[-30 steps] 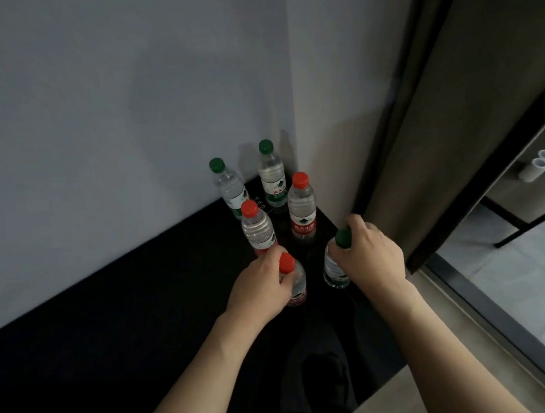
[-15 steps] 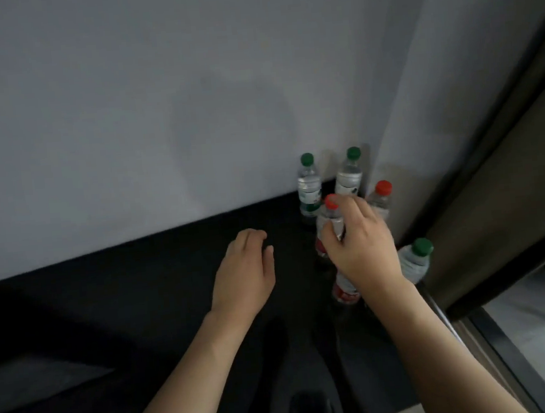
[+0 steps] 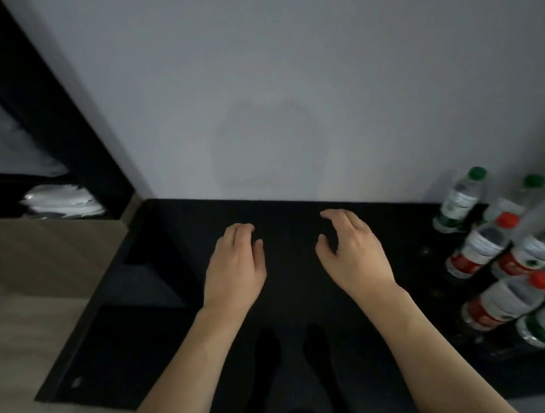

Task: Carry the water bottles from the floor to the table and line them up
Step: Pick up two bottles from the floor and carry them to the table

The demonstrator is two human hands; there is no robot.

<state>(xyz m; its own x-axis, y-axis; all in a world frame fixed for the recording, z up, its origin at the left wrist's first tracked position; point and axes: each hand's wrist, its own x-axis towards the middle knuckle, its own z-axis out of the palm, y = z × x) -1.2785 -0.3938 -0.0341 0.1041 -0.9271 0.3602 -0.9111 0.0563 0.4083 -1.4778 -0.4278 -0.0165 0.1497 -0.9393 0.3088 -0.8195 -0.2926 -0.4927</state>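
Both the left hand (image 3: 233,269) and right hand (image 3: 351,252) hover with loose, released grips, holding nothing, above the black worktop (image 3: 285,211), well left of the bottles (image 3: 485,247).

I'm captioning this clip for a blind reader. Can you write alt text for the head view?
Two bare hands, left hand and right hand, hover empty over a black table against a grey wall. Six water bottles with red or green caps stand clustered at right.
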